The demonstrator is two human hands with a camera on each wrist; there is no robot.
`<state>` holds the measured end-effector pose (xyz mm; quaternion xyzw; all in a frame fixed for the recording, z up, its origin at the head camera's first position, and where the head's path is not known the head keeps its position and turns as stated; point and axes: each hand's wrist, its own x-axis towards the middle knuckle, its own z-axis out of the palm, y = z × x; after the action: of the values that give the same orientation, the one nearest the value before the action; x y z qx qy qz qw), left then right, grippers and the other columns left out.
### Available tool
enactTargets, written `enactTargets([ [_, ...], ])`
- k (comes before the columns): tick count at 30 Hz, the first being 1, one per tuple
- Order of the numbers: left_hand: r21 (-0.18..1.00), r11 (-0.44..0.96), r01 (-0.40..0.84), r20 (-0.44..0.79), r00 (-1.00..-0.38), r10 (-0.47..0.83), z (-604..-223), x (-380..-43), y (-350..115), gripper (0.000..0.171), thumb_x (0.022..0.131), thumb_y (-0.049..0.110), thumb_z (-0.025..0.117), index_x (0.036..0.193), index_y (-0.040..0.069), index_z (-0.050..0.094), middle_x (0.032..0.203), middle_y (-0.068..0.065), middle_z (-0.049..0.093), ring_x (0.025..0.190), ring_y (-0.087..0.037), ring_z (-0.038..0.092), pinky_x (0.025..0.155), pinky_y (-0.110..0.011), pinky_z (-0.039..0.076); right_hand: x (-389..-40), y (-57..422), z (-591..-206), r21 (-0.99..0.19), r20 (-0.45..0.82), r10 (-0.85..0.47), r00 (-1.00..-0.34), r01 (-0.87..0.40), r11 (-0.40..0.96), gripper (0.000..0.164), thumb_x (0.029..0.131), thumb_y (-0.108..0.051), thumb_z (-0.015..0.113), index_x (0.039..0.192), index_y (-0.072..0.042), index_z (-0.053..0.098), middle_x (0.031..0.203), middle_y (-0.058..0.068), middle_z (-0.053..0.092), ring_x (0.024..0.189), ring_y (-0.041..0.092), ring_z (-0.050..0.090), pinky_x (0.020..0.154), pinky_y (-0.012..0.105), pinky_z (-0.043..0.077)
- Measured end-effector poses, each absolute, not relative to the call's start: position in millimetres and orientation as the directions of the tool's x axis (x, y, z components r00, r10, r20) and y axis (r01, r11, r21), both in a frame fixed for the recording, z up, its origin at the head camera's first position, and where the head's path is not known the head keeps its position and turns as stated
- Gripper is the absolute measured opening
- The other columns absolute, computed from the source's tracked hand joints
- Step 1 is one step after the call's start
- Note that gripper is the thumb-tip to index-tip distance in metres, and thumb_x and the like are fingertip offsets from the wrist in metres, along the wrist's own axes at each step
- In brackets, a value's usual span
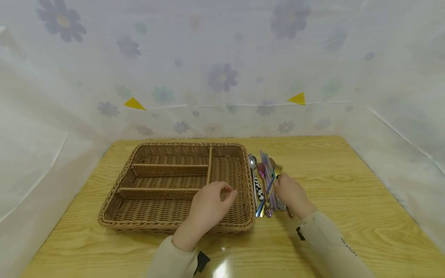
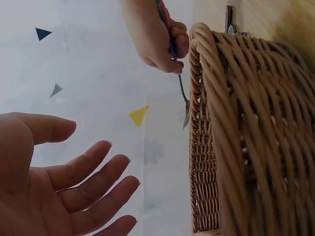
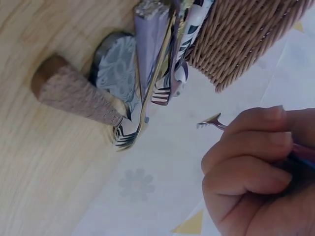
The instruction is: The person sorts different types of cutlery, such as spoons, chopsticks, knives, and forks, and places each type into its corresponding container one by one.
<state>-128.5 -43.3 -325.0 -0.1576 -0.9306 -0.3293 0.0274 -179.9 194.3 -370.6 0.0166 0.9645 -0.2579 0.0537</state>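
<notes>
My right hand (image 1: 291,195) is over the cutlery pile just right of the wicker basket (image 1: 163,224). Its curled fingers grip a fork (image 3: 212,121), tines poking out past the knuckles and a purple-blue handle behind them. In the left wrist view the same fork (image 2: 186,114) hangs head-down beside the rim. Palm showing and fingers spread in that view, my left hand (image 2: 74,191) holds nothing; in the head view the left hand (image 1: 210,204) hovers over the basket's near side. Within the pile lie a silver spoon (image 1: 252,162), a pink fork (image 1: 261,170) and a black-and-white patterned handle (image 1: 258,189).
Wicker dividers (image 1: 174,170) split the basket into several compartments. A brown textured handle (image 3: 76,88) and a grey patterned handle (image 3: 116,66) lie at the pile's right side. White flowered cloth (image 1: 222,46) encloses the wooden table (image 1: 347,185) at the back and sides.
</notes>
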Motion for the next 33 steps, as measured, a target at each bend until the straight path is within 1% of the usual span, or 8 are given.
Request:
enactTargets([
  [8,0.608,0.736,0.3,0.077,-0.944,0.321,-313,-144,-44,0.028,0.094,0.03,0.053,0.103,0.008,0.068,0.094,-0.005,0.07,0.054,-0.008,0.052,0.046,-0.022,0.041,-186,194,-364,-0.764,-0.147,-0.032,-0.989,0.093,0.639,0.023,0.094,-0.014,0.033,0.072,-0.009,0.039,0.057,-0.002,0.037,0.048,0.01,0.03,0.046,0.024,0.03],
  [11,0.603,0.747,0.281,0.024,-0.942,0.335,-306,-154,-43,0.03,0.096,0.03,0.051,0.106,0.008,0.068,0.095,-0.005,0.07,0.059,-0.01,0.055,0.051,-0.025,0.044,-187,189,-361,-0.809,-0.137,-0.042,-0.99,0.088,0.581,0.023,0.094,-0.012,0.033,0.073,-0.007,0.041,0.052,-0.004,0.037,0.045,0.009,0.029,0.045,0.023,0.029],
  [15,0.618,0.752,0.227,-0.064,-0.94,0.336,-298,-171,-40,0.031,0.098,0.03,0.048,0.11,0.009,0.067,0.099,-0.004,0.068,0.068,-0.011,0.057,0.061,-0.028,0.047,-185,180,-354,-0.838,-0.138,-0.053,-0.989,0.088,0.539,0.015,0.095,-0.008,0.033,0.088,0.001,0.043,0.054,-0.004,0.04,0.047,0.008,0.031,0.046,0.021,0.029],
  [20,0.658,0.733,0.173,-0.147,-0.925,0.351,-301,-194,-32,0.035,0.098,0.031,0.047,0.072,0.011,0.06,0.054,0.005,0.046,0.046,-0.008,0.036,0.045,-0.024,0.032,-182,165,-348,-0.858,-0.142,-0.083,-0.986,0.081,0.508,0.017,0.098,-0.007,0.03,0.095,0.004,0.043,0.056,-0.003,0.04,0.047,0.008,0.03,0.046,0.021,0.028],
  [22,0.678,0.722,0.139,-0.18,-0.92,0.347,-304,-203,-29,0.044,0.098,0.032,0.047,0.058,0.014,0.046,0.045,0.005,0.032,0.041,-0.009,0.026,0.041,-0.024,0.024,-180,159,-346,-0.863,-0.141,-0.091,-0.986,0.077,0.499,0.019,0.099,-0.009,0.03,0.099,0.005,0.043,0.057,-0.002,0.041,0.048,0.008,0.031,0.047,0.021,0.029],
  [25,0.69,0.716,0.103,-0.206,-0.921,0.331,-310,-214,-24,0.051,0.098,0.034,0.047,0.051,0.017,0.038,0.042,0.006,0.028,0.038,-0.008,0.023,0.04,-0.024,0.023,-179,149,-343,-0.87,-0.141,-0.1,-0.985,0.075,0.487,0.02,0.1,-0.01,0.03,0.108,0.006,0.039,0.057,-0.002,0.041,0.048,0.008,0.032,0.048,0.021,0.03],
  [29,0.731,0.678,0.069,-0.211,-0.923,0.321,-315,-225,-18,0.049,0.098,0.034,0.048,0.053,0.014,0.048,0.046,0.005,0.036,0.041,-0.009,0.028,0.044,-0.025,0.03,-178,139,-341,-0.881,-0.128,-0.12,-0.984,0.057,0.469,0.021,0.1,-0.009,0.028,0.11,0.008,0.037,0.055,-0.003,0.038,0.047,0.008,0.03,0.048,0.02,0.029],
  [33,0.78,0.624,0.042,-0.198,-0.93,0.31,-316,-230,-13,0.041,0.097,0.035,0.05,0.075,0.006,0.07,0.067,0.001,0.063,0.058,-0.009,0.051,0.06,-0.026,0.045,-178,131,-343,-0.894,-0.107,-0.118,-0.987,0.043,0.447,0.025,0.1,-0.008,0.027,0.115,0.01,0.036,0.057,-0.003,0.038,0.048,0.008,0.03,0.049,0.019,0.029],
])
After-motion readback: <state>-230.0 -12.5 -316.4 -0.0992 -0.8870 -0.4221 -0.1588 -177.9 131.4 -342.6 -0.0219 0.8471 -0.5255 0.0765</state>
